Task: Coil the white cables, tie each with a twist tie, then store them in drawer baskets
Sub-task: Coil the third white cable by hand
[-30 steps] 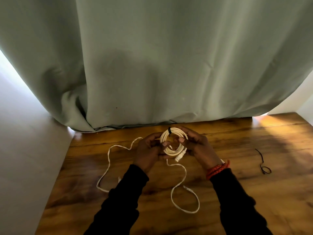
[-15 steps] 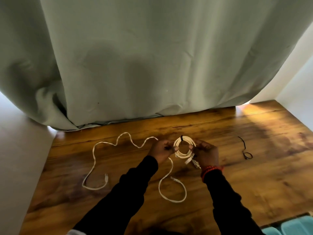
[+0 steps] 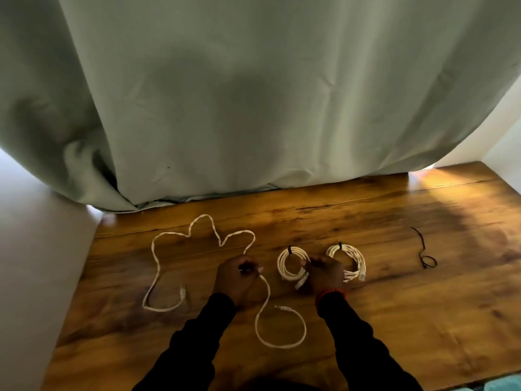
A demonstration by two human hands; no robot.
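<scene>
Two coiled white cables lie side by side on the wooden table [image 3: 394, 320], each bound at the top with a black twist tie. My right hand [image 3: 324, 273] sits between them, its curled fingers holding the right edge of the left coil [image 3: 284, 273]. The right coil [image 3: 355, 255] lies just beyond that hand, partly hidden by it. A third white cable [image 3: 282, 347] sprawls loose across the left half of the table. My left hand [image 3: 239, 277] grips this loose cable near its middle.
A spare black twist tie [image 3: 423, 249] lies on the table's right side. A grey-green curtain [image 3: 253, 108] hangs down onto the back edge. White walls close in left and right. A teal basket corner [image 3: 507, 386] shows at the bottom right.
The coil that both hands held now lies on the table beside another tied coil. My left hand let go of it and took hold of the loose cable.
</scene>
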